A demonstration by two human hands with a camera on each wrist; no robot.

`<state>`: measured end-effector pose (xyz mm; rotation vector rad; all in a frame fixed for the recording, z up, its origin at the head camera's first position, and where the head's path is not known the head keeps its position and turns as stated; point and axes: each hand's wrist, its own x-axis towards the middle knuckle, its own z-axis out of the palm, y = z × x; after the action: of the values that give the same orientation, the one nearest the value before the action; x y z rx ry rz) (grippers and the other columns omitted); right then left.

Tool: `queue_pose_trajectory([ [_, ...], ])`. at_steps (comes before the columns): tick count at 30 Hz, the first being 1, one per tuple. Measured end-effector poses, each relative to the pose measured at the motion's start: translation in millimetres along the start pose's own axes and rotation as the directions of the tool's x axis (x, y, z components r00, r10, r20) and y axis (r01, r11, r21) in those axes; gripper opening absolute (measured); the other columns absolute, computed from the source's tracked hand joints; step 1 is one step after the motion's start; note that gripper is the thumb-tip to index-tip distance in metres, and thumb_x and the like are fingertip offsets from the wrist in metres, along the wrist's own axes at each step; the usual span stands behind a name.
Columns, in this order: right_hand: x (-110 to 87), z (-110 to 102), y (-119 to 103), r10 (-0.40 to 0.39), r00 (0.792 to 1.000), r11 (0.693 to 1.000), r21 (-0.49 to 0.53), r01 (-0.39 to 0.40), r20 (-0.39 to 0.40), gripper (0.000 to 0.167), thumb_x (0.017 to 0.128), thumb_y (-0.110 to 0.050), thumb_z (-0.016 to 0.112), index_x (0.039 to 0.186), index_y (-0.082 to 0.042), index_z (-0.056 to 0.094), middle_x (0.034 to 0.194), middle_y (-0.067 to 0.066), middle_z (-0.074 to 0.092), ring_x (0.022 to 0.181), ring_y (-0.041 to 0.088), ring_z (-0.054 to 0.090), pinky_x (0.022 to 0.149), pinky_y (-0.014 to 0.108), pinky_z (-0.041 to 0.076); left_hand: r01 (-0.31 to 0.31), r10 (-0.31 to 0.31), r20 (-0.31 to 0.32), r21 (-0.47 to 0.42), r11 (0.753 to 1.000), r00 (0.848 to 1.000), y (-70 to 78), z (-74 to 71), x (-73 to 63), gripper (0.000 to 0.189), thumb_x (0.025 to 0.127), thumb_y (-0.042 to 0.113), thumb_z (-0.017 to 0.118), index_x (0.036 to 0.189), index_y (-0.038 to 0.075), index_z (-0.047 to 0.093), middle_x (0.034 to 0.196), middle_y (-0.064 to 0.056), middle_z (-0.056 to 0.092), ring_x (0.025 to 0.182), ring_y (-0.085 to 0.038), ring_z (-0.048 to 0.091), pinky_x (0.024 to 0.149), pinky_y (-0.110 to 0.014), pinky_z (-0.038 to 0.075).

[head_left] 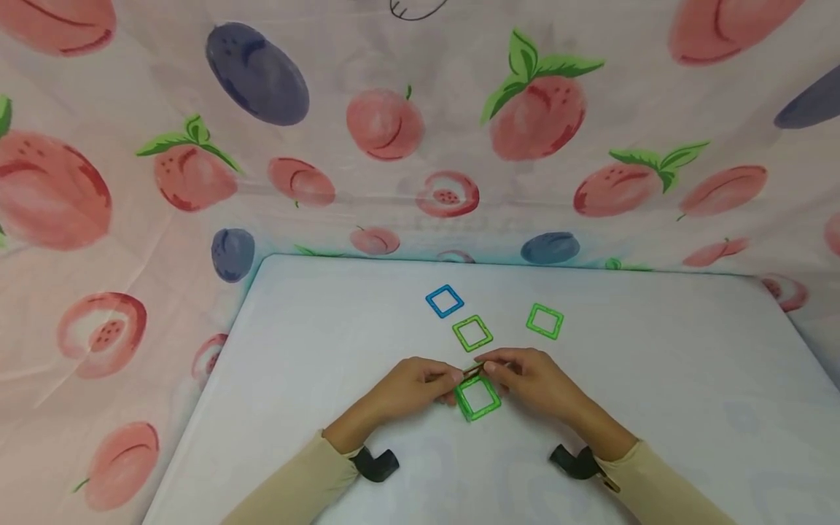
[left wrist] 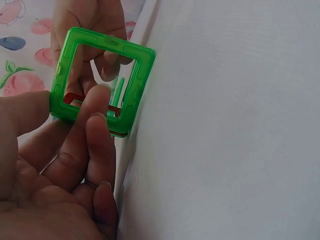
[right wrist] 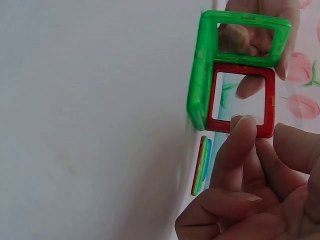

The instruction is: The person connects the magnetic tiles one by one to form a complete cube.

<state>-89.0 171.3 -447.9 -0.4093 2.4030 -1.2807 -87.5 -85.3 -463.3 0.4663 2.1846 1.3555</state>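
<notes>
Green square magnetic tiles [head_left: 477,398] with open centres are joined at an angle in front of me, and a red square magnetic tile [right wrist: 270,102] stands against them. My left hand [head_left: 420,386] grips the joined tiles at their left corner; in the left wrist view, its thumb touches the edge of a green tile [left wrist: 59,75]. My right hand [head_left: 534,379] pinches the red tile between thumb and fingers at its side. In the head view the red tile shows only as a thin dark edge, and fingertips hide part of the joint.
Beyond the hands, a blue square tile [head_left: 445,301], a yellow-green square tile [head_left: 472,333] and a green square tile [head_left: 545,321] lie flat on the white table [head_left: 315,328]. A fruit-print cloth [head_left: 394,65] hangs behind and to the left.
</notes>
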Motion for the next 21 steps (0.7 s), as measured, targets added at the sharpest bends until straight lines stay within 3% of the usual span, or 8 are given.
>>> queue_pose_trajectory([
  [7,7.4,1,2,-0.011,0.999,1.0,0.005,0.011,0.033,0.03,0.104,-0.03,0.06,0.125,-0.013,0.073,0.074,0.002,0.063,0.07,0.012,0.056,0.065,0.023,0.042,0.0,0.0,0.007,-0.024,1.0,1.0,0.0,-1.8,-0.5,0.03,0.101,0.044,0.062,0.11,0.02,0.08,0.079,0.004,0.076,0.085,-0.007,0.064,0.082,-0.026,0.047],
  [11,18.7,-5,1,0.045,0.999,0.999,-0.003,-0.045,-0.002,0.03,0.107,-0.034,0.054,0.121,-0.015,0.074,0.093,0.002,0.073,0.074,0.016,0.061,0.074,0.027,0.046,-0.012,0.013,0.014,-0.033,0.999,1.0,0.7,-2.4,-0.7,0.029,0.1,0.043,0.063,0.107,0.021,0.08,0.08,0.003,0.076,0.084,-0.008,0.066,0.082,-0.026,0.048],
  [15,34.8,-13,5,0.034,0.996,0.989,-0.139,-0.045,-0.079,0.03,0.107,-0.032,0.055,0.128,-0.018,0.071,0.114,0.002,0.075,0.087,0.017,0.065,0.082,0.034,0.049,-0.009,0.01,0.017,-0.04,0.999,1.0,0.9,-2.7,-1.4,0.029,0.101,0.043,0.063,0.108,0.02,0.079,0.08,0.002,0.077,0.085,-0.008,0.067,0.082,-0.026,0.048],
  [19,45.7,-16,8,-0.063,0.996,0.943,-0.331,0.038,-0.064,0.024,0.099,-0.021,0.068,0.121,-0.014,0.073,0.102,0.002,0.073,0.085,0.013,0.061,0.077,0.034,0.048,-0.002,0.003,0.018,-0.052,0.999,1.0,0.1,-2.4,-2.3,0.029,0.101,0.042,0.063,0.109,0.019,0.079,0.081,0.001,0.077,0.085,-0.008,0.067,0.082,-0.026,0.048],
  [21,48.2,-16,9,-0.058,0.998,0.925,-0.377,0.04,-0.039,0.018,0.094,-0.017,0.074,0.111,-0.011,0.073,0.086,0.0,0.066,0.075,0.012,0.056,0.07,0.032,0.046,0.004,-0.003,0.019,-0.058,0.998,1.0,-0.4,-2.4,-2.7,0.029,0.101,0.042,0.064,0.109,0.019,0.079,0.081,0.001,0.077,0.086,-0.008,0.067,0.082,-0.026,0.048],
])
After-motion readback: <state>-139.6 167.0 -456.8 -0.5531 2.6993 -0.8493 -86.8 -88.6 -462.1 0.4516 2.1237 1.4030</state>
